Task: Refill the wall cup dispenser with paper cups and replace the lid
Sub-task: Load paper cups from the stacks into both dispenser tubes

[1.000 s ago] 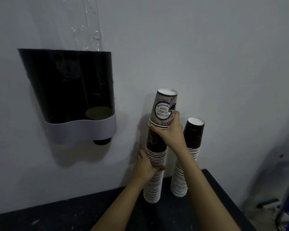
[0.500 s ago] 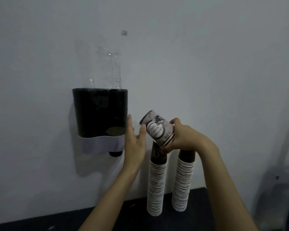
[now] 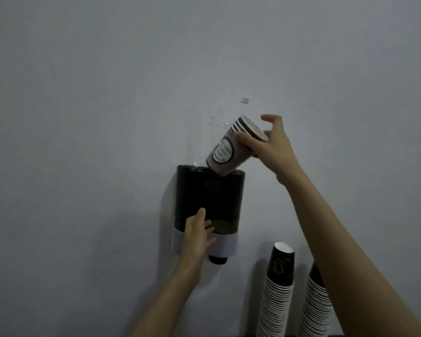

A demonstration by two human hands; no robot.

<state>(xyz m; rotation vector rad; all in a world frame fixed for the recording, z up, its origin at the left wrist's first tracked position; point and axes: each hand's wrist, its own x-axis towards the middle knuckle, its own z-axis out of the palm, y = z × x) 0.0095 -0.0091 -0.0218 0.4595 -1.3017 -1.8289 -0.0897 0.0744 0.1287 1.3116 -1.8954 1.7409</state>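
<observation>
Head view: printed nested cups [image 3: 225, 154] tilted, base entering black dispenser [image 3: 210, 198].

Cups moved from stack to dispenser mouth

Right hand [image 3: 269, 144] lifted small nested cup batch [image 3: 231, 148], now tilted base-down at dispenser [image 3: 210, 198] top opening. Left hand [image 3: 196, 235] shifted onto dispenser front, near white band.

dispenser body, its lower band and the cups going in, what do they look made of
Dispenser body: seemingly dark tinted plastic, smooth; a cup shape shows faintly through it. Lower band: opaque pale plastic, matte, as far as it shows. Held cups: printed paper, with thin rolled rims nested at the top.
</observation>
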